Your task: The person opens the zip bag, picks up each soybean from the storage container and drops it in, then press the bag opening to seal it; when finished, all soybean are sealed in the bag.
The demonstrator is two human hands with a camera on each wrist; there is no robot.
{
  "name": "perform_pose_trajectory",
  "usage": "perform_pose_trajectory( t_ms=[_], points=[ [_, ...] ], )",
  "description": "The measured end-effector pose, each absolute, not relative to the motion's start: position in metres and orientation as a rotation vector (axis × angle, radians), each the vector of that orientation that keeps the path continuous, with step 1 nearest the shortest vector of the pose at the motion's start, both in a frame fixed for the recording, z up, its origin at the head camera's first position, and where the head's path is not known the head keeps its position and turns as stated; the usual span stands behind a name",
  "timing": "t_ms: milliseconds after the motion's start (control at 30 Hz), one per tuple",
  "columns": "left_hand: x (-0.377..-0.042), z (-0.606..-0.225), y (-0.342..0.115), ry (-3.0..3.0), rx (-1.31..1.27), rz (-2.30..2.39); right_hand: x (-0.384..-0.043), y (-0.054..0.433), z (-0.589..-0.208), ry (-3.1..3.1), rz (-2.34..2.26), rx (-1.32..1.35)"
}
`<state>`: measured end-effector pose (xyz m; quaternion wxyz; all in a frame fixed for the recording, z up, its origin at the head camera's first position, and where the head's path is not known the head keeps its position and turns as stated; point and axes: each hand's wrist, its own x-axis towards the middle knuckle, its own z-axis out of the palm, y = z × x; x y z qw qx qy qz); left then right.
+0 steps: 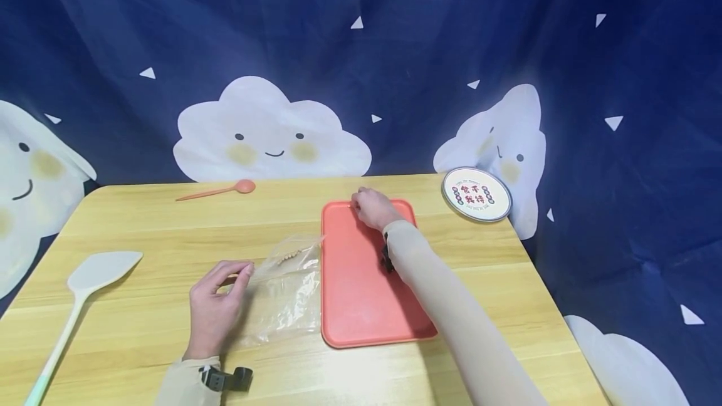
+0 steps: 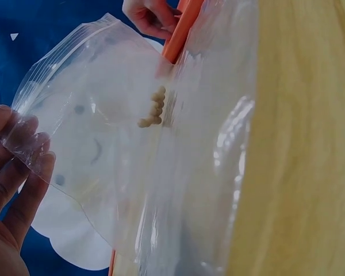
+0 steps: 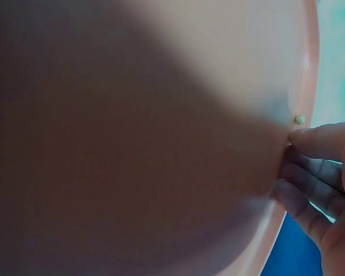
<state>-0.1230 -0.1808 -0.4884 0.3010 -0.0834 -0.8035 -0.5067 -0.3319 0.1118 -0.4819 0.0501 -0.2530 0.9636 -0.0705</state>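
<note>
My left hand (image 1: 217, 306) pinches the edge of a clear zip bag (image 1: 293, 293) and lifts that side off the table. Inside the bag, several small round beige soybeans (image 2: 154, 108) lie gathered in a short row. A coral-red tray (image 1: 361, 293) stands just right of the bag, whose edge meets the tray's left side. My right hand (image 1: 375, 208) reaches over the tray, fingertips at its far rim. Beside those fingertips, one pale soybean (image 3: 299, 119) lies at the rim in the right wrist view; no grip on it shows.
A white spatula (image 1: 101, 271) with a green handle end lies at the left. An orange-red spoon (image 1: 244, 187) is near the far left edge. At the far right corner lies an oval plate (image 1: 476, 195) with red lettering. Behind the wooden table (image 1: 169, 230) hangs a blue curtain (image 1: 406, 55).
</note>
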Motion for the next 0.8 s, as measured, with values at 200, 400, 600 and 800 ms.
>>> perform_pose_trajectory(
  t_ms=[200, 400, 600, 800],
  points=[
    [-0.124, -0.489, -0.182, -2.130, -0.224, -1.335, -0.328, 0.116, -0.478, 2.932, -0.269, -0.755],
    [-0.125, -0.488, -0.183, -2.122, -0.243, -1.319, -0.318, 0.122, -0.467, 2.941, -0.507, -0.732],
    [-0.124, -0.488, -0.183, -2.124, -0.245, -1.327, -0.305, 0.126, -0.459, 2.926, -0.697, -0.776],
    [-0.124, -0.489, -0.184, -2.122, -0.261, -1.329, -0.282, 0.123, -0.453, 2.882, -0.962, -0.798]
  ],
)
